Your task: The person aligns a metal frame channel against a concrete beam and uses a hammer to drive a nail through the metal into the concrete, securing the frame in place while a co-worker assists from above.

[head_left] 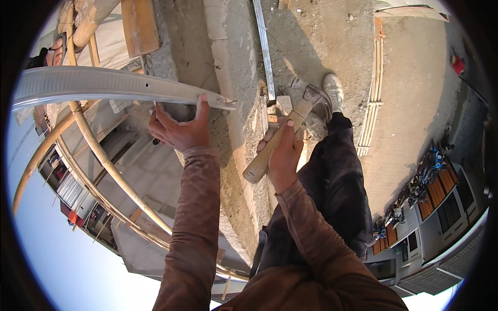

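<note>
A long pale metal strip (114,85), ribbed and with a small hole, runs from the left rim of the view to a point above the concrete ledge. My left hand (181,127) grips its lower edge near the right end, a fingertip lying against its face. In my right hand (284,155) is a hammer (264,154), held by its wooden handle. Its dark metal head (317,98) points away from me, over my dusty shoes. Part of the handle is hidden behind my fingers.
The rough concrete ledge (233,67) runs away from me, a narrow metal bar (264,46) along its right side. Bamboo poles (111,166) stand at the left, near another person's sandalled foot (57,50). A bundle of poles (372,98) lies right; motorbikes (420,179) are parked below.
</note>
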The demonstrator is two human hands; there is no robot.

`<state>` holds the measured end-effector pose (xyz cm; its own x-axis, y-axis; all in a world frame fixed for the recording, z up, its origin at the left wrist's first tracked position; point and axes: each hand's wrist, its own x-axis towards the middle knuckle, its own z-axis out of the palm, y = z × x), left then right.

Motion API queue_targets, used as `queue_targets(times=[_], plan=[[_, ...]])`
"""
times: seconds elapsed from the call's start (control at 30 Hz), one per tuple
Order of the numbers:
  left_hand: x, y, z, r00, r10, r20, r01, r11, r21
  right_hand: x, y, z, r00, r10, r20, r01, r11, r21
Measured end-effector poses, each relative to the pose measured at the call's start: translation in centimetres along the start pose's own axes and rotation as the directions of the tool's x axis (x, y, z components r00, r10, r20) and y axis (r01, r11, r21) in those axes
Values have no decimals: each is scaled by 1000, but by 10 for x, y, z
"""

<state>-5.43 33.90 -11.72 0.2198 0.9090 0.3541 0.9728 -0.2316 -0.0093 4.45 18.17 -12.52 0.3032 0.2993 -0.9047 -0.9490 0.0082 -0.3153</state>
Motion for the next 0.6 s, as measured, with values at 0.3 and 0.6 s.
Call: queue_targets(times=[0.3, 0.6], plan=[[1, 1, 0, 1000, 10, 2, -10, 1000, -3, 3, 16, 13, 933, 259, 249, -134, 895, -426], [-1, 0, 1, 1000, -23, 14, 24, 999, -22, -10, 36, 17, 997, -30, -64, 24, 996, -87]])
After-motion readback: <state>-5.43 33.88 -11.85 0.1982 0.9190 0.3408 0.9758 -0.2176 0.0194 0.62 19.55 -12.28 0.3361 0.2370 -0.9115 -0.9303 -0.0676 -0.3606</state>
